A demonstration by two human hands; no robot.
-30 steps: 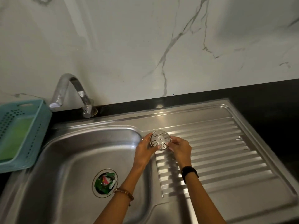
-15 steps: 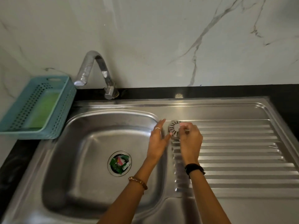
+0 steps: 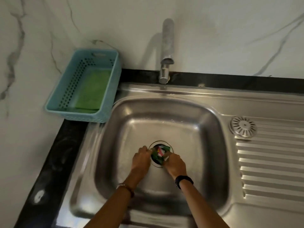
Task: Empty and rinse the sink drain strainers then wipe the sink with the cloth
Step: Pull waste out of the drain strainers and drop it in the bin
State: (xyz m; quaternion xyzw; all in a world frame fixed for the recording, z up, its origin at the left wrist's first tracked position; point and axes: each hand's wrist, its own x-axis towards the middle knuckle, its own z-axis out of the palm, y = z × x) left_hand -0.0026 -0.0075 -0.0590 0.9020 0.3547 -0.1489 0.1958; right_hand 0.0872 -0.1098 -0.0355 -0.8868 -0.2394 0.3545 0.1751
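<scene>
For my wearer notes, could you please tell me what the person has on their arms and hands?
Both forearms are bare, with no sleeves in view. The left wrist carries a brown beaded bracelet, and the right wrist a black band, like a watch or fitness tracker. No gloves.

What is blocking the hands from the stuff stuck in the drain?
Nothing visible. The left hand and right hand are already at the drain, at the green and pink scraps. The flat strainer lies aside on the drainboard.
</scene>
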